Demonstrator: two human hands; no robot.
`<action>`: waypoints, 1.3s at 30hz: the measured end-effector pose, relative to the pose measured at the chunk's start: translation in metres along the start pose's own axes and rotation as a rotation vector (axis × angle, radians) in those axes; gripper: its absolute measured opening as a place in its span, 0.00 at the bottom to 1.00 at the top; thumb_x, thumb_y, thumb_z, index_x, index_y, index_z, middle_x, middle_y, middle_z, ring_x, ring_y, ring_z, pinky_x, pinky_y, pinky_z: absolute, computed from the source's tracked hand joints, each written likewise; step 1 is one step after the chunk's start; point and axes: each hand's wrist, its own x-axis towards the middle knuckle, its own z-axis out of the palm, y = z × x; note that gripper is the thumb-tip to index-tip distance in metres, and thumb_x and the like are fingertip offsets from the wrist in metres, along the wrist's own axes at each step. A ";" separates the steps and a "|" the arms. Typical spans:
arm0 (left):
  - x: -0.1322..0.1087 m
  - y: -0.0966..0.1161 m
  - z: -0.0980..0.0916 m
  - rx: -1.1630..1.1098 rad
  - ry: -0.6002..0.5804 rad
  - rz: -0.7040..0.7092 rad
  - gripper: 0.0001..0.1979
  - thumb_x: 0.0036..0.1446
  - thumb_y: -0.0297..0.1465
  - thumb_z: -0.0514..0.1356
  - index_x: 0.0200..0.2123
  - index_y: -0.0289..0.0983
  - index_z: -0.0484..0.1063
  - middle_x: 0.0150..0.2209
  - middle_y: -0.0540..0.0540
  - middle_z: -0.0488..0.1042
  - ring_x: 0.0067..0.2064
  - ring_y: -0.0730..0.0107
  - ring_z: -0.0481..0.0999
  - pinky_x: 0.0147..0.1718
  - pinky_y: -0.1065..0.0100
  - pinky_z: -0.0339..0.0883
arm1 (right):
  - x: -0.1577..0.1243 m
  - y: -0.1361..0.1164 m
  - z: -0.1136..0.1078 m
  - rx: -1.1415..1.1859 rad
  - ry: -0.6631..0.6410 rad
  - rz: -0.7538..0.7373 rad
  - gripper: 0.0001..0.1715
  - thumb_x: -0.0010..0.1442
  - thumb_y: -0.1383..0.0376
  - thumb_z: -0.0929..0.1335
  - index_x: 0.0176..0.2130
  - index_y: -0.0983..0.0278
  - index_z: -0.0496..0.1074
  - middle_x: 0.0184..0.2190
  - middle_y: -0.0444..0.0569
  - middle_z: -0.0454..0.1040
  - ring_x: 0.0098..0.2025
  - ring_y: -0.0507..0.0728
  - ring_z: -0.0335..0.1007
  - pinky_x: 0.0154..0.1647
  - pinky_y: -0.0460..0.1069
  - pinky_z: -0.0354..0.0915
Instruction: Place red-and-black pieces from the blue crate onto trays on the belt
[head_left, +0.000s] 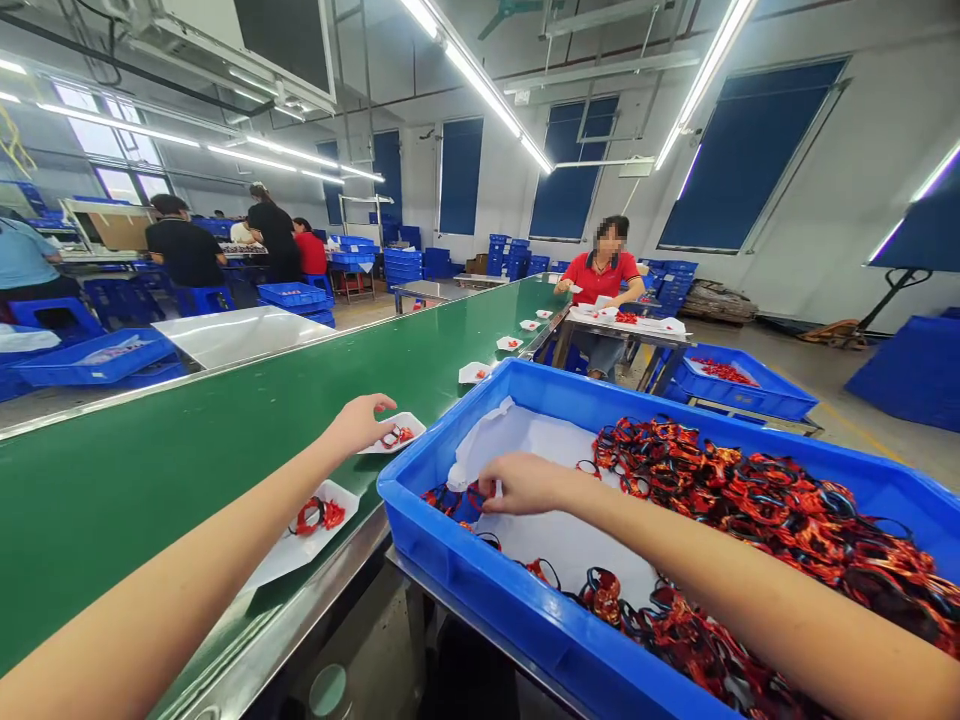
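Note:
My left hand (pixel 360 422) hangs over the green conveyor belt (pixel 135 500), fingers curved and empty, at the edge of a white paper tray (pixel 409 428) holding a red and black band. A second white tray (pixel 281 550) with a red band lies nearer me. My right hand (pixel 525 484) reaches into a blue plastic crate (pixel 480 395), its fingertips pinching a band at the edge of the white paper liner (pixel 540 450). A large tangled pile of red and black looped bands (pixel 757 510) fills the crate's right side. My right forearm hides part of the pile.
More white trays sit along the belt toward a seated co-worker in a red shirt (pixel 600 275) at a small table. A blue crate with red bands (pixel 742 385) stands behind my crate. Several stacked blue crates and other workers fill the far room.

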 end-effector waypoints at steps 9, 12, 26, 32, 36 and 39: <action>-0.062 0.105 0.014 -0.497 -0.188 0.348 0.20 0.58 0.44 0.51 0.46 0.39 0.70 0.42 0.45 0.74 0.38 0.66 0.73 0.31 0.68 0.69 | -0.022 0.012 -0.057 1.318 -0.055 -0.198 0.15 0.58 0.57 0.67 0.42 0.63 0.69 0.41 0.48 0.69 0.30 0.47 0.66 0.21 0.40 0.60; -0.069 0.105 0.028 -0.535 -0.185 0.385 0.20 0.54 0.40 0.59 0.49 0.40 0.68 0.44 0.46 0.74 0.42 0.66 0.73 0.36 0.68 0.68 | -0.019 0.014 -0.053 1.456 -0.111 -0.235 0.15 0.58 0.58 0.67 0.42 0.64 0.69 0.37 0.47 0.69 0.30 0.49 0.67 0.22 0.41 0.62; -0.073 0.102 0.030 -0.521 -0.248 0.325 0.22 0.50 0.32 0.63 0.50 0.39 0.67 0.47 0.44 0.74 0.46 0.63 0.74 0.41 0.66 0.70 | -0.009 0.011 -0.048 1.447 -0.055 0.069 0.19 0.64 0.56 0.60 0.42 0.68 0.71 0.32 0.50 0.76 0.23 0.47 0.70 0.18 0.40 0.61; -0.070 0.099 0.031 -0.540 -0.270 0.320 0.21 0.52 0.34 0.61 0.51 0.39 0.68 0.45 0.45 0.76 0.46 0.62 0.75 0.43 0.64 0.69 | -0.009 0.011 -0.050 1.396 -0.036 0.112 0.22 0.65 0.54 0.59 0.42 0.68 0.71 0.31 0.53 0.78 0.22 0.47 0.70 0.18 0.39 0.61; -0.067 0.095 0.033 -0.525 -0.264 0.339 0.21 0.54 0.37 0.60 0.51 0.40 0.69 0.46 0.46 0.75 0.45 0.63 0.75 0.44 0.64 0.68 | -0.009 0.009 -0.051 1.389 -0.006 0.127 0.22 0.64 0.53 0.60 0.41 0.69 0.70 0.28 0.52 0.78 0.20 0.48 0.69 0.17 0.40 0.61; -0.064 0.094 0.034 -0.530 -0.276 0.339 0.22 0.54 0.40 0.59 0.52 0.40 0.68 0.45 0.46 0.75 0.40 0.65 0.75 0.40 0.65 0.69 | -0.010 0.007 -0.052 1.385 0.008 0.136 0.22 0.64 0.53 0.60 0.41 0.69 0.69 0.27 0.52 0.78 0.18 0.48 0.68 0.17 0.40 0.61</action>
